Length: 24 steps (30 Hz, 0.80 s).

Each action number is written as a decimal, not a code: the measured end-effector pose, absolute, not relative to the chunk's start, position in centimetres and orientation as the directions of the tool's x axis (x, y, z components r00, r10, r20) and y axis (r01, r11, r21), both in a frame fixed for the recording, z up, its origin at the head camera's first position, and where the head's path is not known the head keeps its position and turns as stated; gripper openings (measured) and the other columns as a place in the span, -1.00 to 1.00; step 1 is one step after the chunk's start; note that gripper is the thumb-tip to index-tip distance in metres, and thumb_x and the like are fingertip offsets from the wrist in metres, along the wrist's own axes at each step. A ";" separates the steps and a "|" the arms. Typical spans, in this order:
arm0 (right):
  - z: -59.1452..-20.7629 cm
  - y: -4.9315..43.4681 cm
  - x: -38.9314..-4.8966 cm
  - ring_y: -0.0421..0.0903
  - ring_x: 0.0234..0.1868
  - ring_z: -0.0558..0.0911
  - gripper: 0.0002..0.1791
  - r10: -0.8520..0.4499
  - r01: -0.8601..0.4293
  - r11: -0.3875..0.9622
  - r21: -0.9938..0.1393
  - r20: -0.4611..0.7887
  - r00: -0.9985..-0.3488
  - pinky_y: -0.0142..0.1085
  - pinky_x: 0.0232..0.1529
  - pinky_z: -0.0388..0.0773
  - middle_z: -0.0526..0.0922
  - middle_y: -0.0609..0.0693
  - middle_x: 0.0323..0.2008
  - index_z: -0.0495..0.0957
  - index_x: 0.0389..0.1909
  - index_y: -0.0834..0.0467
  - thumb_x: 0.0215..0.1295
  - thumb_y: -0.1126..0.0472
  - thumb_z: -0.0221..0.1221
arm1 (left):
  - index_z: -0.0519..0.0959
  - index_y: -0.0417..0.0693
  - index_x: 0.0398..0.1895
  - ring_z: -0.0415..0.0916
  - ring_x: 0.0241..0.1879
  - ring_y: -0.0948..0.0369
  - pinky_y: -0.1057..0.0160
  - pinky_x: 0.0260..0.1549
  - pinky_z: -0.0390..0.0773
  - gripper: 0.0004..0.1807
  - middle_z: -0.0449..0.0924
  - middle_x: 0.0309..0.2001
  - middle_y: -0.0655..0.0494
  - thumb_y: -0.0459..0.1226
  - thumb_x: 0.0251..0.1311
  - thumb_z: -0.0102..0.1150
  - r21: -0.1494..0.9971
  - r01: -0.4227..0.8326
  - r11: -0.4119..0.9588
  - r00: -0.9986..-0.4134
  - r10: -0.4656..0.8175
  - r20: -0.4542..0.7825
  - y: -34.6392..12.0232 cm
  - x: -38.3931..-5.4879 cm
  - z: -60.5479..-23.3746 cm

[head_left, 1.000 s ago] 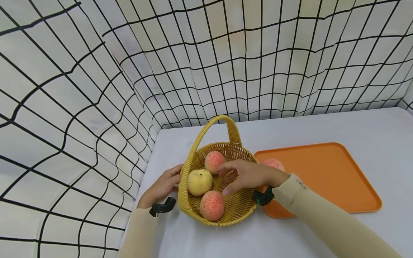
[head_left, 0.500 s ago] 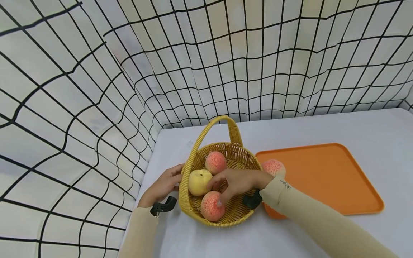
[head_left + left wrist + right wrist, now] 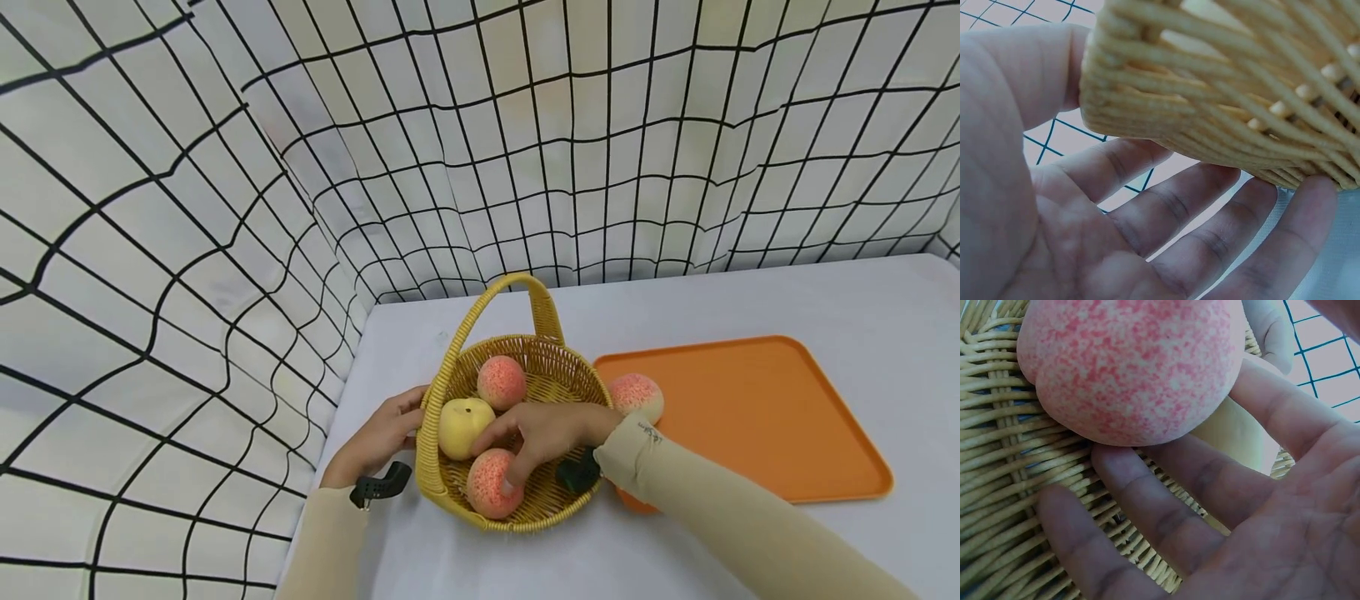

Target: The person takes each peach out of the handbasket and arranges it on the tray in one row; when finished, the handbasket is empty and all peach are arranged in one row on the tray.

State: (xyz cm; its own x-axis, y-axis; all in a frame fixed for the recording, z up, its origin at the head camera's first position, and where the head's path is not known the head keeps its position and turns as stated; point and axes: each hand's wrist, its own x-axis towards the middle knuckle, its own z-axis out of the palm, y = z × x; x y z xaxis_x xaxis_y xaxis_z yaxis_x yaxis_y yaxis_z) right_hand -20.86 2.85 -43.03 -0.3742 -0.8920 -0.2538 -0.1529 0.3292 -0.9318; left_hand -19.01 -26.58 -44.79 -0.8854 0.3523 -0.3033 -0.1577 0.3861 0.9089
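A yellow wicker basket (image 3: pixel 551 517) with a tall handle stands on the table. My left hand (image 3: pixel 382 437) holds it at its left side, fingers against the outer weave (image 3: pixel 1222 125) and thumb at the rim. Inside, my right hand (image 3: pixel 551 429) grips the nearest pink peach (image 3: pixel 491 483) between thumb and fingers; the right wrist view has this speckled peach (image 3: pixel 1135 369) over the fingers. Another pink peach (image 3: pixel 501 382) lies at the back of the basket. Between the two sits a yellow, apple-like fruit (image 3: pixel 461 429), close to my right fingertips.
An orange tray (image 3: pixel 750 417) lies right of the basket. One pink peach (image 3: pixel 637 396) rests at its left edge, partly behind my right sleeve. White walls covered with black netting (image 3: pixel 525 167) rise behind and to the left of the white table (image 3: pixel 885 317).
My right hand has moved down and left from the basket's middle to the nearest peach and closed its fingers and thumb around it. The left hand stays at the basket.
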 end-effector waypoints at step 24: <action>-43.3 2.3 -20.3 -0.28 0.12 0.48 -0.35 -0.879 -0.159 0.375 -0.913 -0.296 -0.373 -0.37 0.21 0.43 0.63 -0.28 0.04 0.68 0.16 0.04 -0.08 0.35 0.46 | 0.26 -0.12 0.60 0.57 0.19 0.03 0.01 0.03 0.69 -0.41 0.41 0.43 -0.20 -0.18 0.59 -0.03 0.917 -0.154 0.369 -0.885 0.362 -0.294 -26.6 -19.0 -45.0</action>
